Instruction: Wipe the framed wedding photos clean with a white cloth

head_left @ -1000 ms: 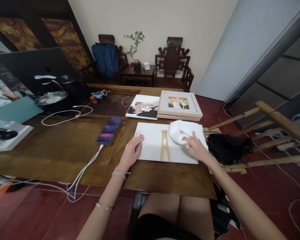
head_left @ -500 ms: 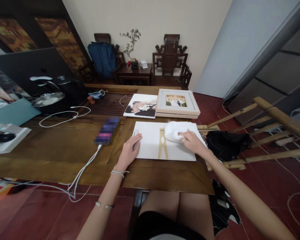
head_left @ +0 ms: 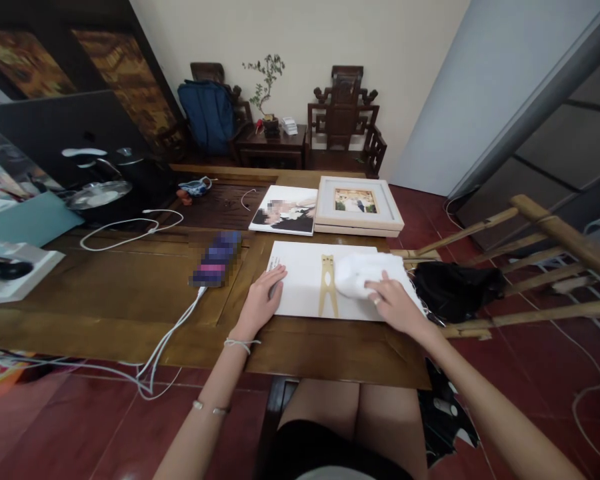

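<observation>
A flat white panel [head_left: 300,293] lies on the wooden table in front of me. Fixed or resting on its middle is a tan, cat-shaped piece [head_left: 327,287] with two long legs, like a frame stand. My left hand [head_left: 263,298] lies flat over the panel's left edge, fingers stretched out and holding nothing. On the right half, a white cloth [head_left: 363,272] is bunched under my right hand [head_left: 394,301], whose fingers press and grip it. The cloth hides the panel's right part and overhangs its right edge.
Behind the panel lie a photo print [head_left: 286,212] and a light wood picture frame [head_left: 359,207]. A phone [head_left: 216,260] with white cables is to the left. Farther left are a pot [head_left: 100,197] and a teal box [head_left: 35,219]. A bamboo rack [head_left: 540,207] stands right.
My right hand and the white cloth have slid right and slightly toward me across the panel. My left hand keeps its place at the left edge.
</observation>
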